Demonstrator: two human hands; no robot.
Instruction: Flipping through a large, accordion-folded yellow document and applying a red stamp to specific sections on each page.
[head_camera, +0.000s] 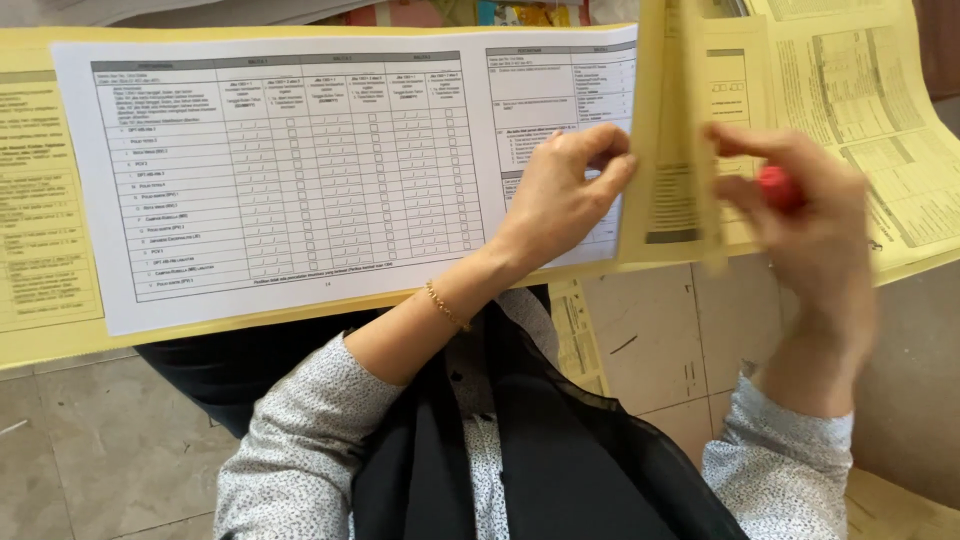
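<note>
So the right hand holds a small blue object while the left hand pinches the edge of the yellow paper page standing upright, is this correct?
Not quite: the small object in the right hand is red, not blue, as the head view shows. The left hand does pinch the edge of the upright yellow paper page.

Single head-worn view, looking steeply down from close above the white form sheet (300, 170), with lap and tiled floor (90, 440) below it.

A floor (110, 440) of large grey-beige tiles lies below in soft, even light, scuffed with dark marks.
</note>
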